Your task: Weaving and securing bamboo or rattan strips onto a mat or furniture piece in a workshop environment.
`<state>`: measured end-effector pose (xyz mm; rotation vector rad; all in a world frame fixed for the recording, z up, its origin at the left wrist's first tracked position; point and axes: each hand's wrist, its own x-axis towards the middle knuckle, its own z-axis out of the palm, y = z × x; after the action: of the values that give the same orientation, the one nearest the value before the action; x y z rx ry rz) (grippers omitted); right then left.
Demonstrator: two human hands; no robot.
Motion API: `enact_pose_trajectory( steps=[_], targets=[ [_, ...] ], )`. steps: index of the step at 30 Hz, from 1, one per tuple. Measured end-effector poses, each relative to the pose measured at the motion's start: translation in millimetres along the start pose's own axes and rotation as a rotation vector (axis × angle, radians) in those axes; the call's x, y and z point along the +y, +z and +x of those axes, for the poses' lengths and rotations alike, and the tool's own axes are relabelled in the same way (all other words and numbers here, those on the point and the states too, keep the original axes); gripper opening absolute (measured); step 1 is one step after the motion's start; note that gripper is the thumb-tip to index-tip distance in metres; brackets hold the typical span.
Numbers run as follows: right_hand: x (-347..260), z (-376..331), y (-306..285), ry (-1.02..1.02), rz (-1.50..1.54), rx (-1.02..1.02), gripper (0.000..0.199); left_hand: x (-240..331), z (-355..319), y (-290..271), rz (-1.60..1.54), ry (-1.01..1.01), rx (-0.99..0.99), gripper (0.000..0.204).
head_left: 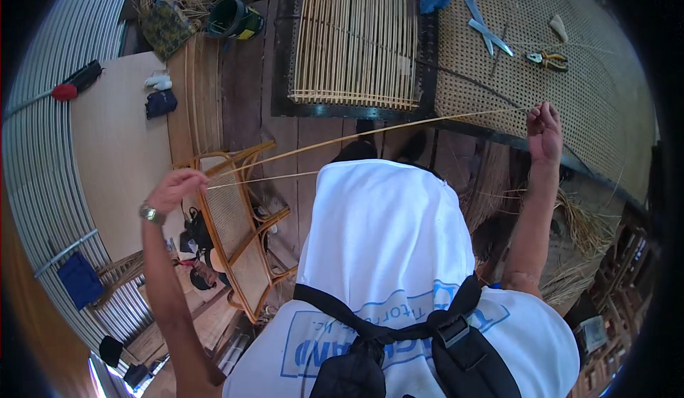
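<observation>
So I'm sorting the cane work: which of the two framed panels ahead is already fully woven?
The right panel, under the scattered tools: it shows a dense, closed mesh. The left panel has only parallel upright strands with open gaps.

Pale straw-yellow cane strand. Tan woven panel with a fine open-mesh pattern, in a black frame. Second frame strung with parallel cream strands. White shirt with blue print, crossed by black straps. Honey-brown rattan chair. Silver watch. Dark brown plank floor.
</observation>
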<state>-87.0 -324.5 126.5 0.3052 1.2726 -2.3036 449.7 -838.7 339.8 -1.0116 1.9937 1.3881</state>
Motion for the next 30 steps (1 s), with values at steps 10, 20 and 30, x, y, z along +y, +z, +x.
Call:
enact_pose_trajectory(
  steps=[10,20,30],
  targets=[
    [-11.8,-62.0,-7.7,-0.121,0.089,-0.143,0.009,-17.8,105.1,-6.7,-0.060,0.080,-0.058,0.020],
    [-11.1,-206.7,40.1,-0.387,0.120,0.211,0.005,-125.1,266.4,-66.7,-0.003,0.305,0.138,0.049],
    [-46.5,-280.2,17.2,-0.585,-0.359,0.816,0.005,-224.1,311.3,-438.8,0.516,0.365,0.666,0.047]
  ],
)
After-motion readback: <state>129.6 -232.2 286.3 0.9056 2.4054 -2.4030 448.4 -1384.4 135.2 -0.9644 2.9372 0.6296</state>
